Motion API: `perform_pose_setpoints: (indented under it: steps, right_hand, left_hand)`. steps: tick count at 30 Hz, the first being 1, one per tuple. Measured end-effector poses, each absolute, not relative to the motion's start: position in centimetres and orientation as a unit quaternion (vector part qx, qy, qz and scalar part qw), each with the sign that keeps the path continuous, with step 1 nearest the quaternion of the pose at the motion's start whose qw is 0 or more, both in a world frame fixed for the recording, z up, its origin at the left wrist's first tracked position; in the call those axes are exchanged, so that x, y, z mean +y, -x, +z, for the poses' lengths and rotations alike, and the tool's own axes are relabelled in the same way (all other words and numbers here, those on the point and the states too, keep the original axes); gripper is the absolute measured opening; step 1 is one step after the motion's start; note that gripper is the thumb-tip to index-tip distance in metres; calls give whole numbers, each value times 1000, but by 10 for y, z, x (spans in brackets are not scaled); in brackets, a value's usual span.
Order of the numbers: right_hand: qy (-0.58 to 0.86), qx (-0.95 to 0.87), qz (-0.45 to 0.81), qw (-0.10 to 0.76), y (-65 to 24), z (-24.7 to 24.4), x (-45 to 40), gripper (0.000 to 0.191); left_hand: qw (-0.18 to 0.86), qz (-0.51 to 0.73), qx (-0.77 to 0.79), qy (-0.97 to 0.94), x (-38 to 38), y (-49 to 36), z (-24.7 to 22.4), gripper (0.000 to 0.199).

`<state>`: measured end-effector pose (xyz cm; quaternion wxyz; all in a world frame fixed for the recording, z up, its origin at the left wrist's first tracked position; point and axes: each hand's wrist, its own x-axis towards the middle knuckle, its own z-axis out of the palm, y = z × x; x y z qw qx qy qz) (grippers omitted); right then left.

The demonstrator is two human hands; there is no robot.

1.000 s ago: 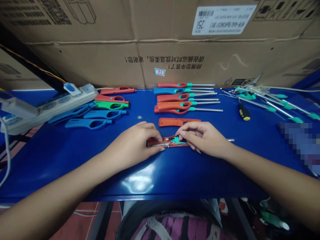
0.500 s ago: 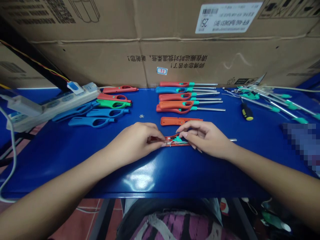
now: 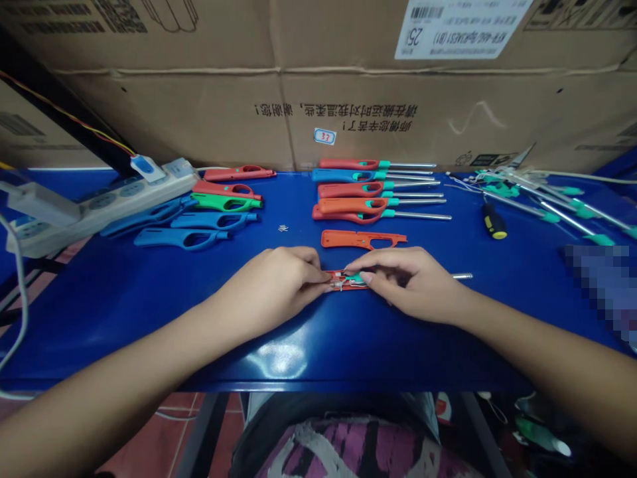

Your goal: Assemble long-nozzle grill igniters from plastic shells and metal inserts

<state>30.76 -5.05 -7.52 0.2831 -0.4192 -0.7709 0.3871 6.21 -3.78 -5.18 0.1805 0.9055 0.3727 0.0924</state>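
A long-nosed lighter's red half-casing (image 3: pixel 339 273) lies open on the blue table, wires and a green part (image 3: pixel 355 278) showing inside. My left hand (image 3: pixel 283 279) is closed, thumb and finger pinching the casing's left end. Over its right part, my right hand (image 3: pixel 411 279) is closed too, thumb and forefinger at the green part. The metal tube (image 3: pixel 462 275) sticks out beyond my right hand. The middle of the casing is partly hidden by my fingers. Just behind lies a loose orange half-casing (image 3: pixel 348 239).
Several assembled lighters (image 3: pixel 353 190) lie behind in a stack. At left are empty casings (image 3: pixel 219 221) beside a power strip (image 3: pixel 142 189). Tiny screws (image 3: pixel 283 228) lie mid-table. At right are a screwdriver (image 3: pixel 494 222) and metal tubes with green parts (image 3: pixel 562 206). A cardboard box (image 3: pixel 199 126) stands behind.
My right hand's fingers have shifted slightly left along the casing and lie closer to the green part. My left hand keeps its pinch at the left end. The view has tilted slightly.
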Motion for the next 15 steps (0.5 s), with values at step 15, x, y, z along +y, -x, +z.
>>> perform_pose_setpoints:
  steps: [15]
  right_hand:
    - [316,-858,268,305,-308,-76,-55,30]
  left_hand:
    - [244,99,387,-884,-35,-59,-47,16]
